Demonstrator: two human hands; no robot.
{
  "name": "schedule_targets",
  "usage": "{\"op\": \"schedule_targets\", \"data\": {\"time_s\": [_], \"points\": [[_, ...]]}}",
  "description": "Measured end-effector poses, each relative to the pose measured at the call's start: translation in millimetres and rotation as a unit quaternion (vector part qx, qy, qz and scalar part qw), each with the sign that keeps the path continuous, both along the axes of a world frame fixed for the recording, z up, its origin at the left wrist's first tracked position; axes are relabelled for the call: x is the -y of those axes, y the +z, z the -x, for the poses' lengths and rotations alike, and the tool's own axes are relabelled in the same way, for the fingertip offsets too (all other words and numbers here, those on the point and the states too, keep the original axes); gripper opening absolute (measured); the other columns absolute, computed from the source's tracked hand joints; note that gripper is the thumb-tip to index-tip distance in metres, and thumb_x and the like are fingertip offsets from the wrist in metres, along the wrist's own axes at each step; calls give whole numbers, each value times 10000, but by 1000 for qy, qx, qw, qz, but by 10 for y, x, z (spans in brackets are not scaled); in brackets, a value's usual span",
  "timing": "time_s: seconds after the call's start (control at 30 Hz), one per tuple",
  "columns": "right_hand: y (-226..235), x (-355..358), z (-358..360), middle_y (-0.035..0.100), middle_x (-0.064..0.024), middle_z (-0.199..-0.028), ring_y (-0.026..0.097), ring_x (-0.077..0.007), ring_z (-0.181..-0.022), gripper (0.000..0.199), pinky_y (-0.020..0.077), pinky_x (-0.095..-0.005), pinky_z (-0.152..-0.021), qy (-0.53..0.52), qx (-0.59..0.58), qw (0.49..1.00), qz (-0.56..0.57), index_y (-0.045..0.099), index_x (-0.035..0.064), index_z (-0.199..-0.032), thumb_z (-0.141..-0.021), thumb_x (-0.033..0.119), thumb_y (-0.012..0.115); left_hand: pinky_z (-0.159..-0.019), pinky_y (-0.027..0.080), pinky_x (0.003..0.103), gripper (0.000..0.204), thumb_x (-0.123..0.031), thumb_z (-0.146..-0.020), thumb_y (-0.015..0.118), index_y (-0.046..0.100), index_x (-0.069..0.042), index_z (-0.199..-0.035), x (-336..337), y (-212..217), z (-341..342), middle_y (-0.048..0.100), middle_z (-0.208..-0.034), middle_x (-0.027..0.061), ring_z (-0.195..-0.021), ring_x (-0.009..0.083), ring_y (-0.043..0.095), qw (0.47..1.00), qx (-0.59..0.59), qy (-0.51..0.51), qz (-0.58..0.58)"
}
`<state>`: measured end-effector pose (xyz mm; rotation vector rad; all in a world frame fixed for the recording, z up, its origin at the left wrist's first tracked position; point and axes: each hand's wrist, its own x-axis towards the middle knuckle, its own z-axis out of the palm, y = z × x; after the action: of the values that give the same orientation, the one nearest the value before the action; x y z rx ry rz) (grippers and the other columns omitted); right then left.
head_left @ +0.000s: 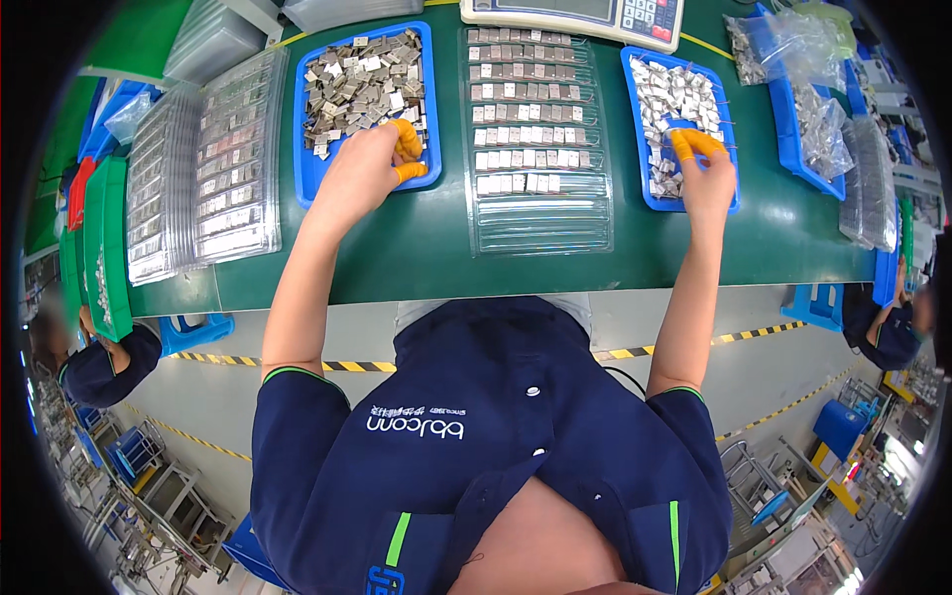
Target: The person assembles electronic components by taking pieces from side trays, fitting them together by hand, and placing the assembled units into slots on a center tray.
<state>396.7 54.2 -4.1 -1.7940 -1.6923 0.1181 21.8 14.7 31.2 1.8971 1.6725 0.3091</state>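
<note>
My left hand (369, 169), with yellow-orange finger covers, is over the near part of a blue tray (430, 94) full of small silver metal pieces (362, 79). Its fingers are bent, and a gap shows between them and the thumb. Over the right blue tray (734, 149), which holds small white pieces (679, 94), my right hand (706, 174) reaches in with its covered fingers drawn together; what they hold is too small to make out. Between the trays lies a clear plastic blister tray (540, 233), its farther rows filled with small silver and white pieces, its nearest rows bare.
Stacks of filled clear trays (223, 159) stand on the left of the green table (397, 268), beside a green bin (107, 248). A scale with a keypad (650, 20) sits at the back. Bagged parts (818, 124) and another blue tray are at right. People work at both sides.
</note>
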Motion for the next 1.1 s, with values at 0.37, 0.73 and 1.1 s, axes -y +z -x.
{"op": "schedule_targets", "data": {"time_s": [0.37,0.73,1.1], "points": [[232,144,139,623,-184,-955,633,-207,-858,152,510,-267,-789,31,-502,861,70,575,-105,-894,-760,-60,633,-699,466,345,190,-40,-742,635,588,39,-908,113,17,128,606,-836,171,-756,301,587,986,-63,-66,-137],[514,422,961,631,-146,-1002,615,-185,-893,230,482,-269,-843,184,-531,810,167,622,-84,-962,-733,-74,643,-705,486,256,195,-19,-824,585,571,30,-1012,93,166,10,627,-895,91,-781,176,628,896,426,106,-67],[541,696,1495,622,-127,-1007,595,-174,-935,232,476,-272,-838,177,-620,755,120,622,-55,-987,-755,-58,637,-695,509,260,264,-43,-818,616,573,23,-1070,450,114,-814,621,-987,107,-882,228,632,682,695,230,-6]]}}
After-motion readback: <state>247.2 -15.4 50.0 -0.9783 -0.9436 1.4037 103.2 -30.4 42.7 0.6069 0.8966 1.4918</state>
